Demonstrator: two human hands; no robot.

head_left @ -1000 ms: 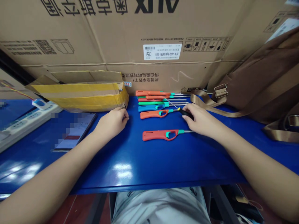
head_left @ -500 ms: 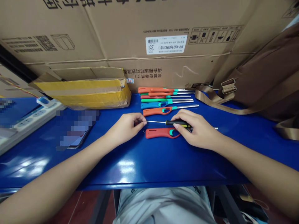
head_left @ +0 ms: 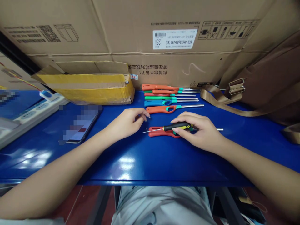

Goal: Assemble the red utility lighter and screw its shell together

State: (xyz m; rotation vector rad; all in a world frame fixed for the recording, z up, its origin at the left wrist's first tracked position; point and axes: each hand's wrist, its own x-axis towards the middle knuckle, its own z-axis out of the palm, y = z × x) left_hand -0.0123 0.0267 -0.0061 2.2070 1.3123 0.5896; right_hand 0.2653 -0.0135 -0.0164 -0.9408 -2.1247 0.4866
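Observation:
My right hand (head_left: 199, 129) grips a screwdriver (head_left: 179, 126) by its black-and-yellow handle. Its thin shaft points left and passes over a red gas lighter (head_left: 154, 133) lying on the blue table. Part of that lighter, with its trigger, is hidden under the hand; its metal tip shows to the right. A tiny object, perhaps a screw (head_left: 147, 129), shows by the lighter's left end, close to the screwdriver's tip. My left hand (head_left: 131, 123) hovers just up and left of there, fingers loosely bent and a little apart, holding nothing that I can see.
Several lighters in orange, green and blue (head_left: 156, 103) lie in a row behind my hands. At the left are a yellow-taped carton (head_left: 93, 95), a phone (head_left: 82, 128) and a power strip (head_left: 32, 114). A brown bag with a strap (head_left: 225, 104) stands right; a large cardboard box (head_left: 131, 34) forms the back.
My left fingers have come off the screwdriver's tip, where they were pinched. The screwdriver's tip has dropped from above the red lighter to its left end. The view has shifted slightly.

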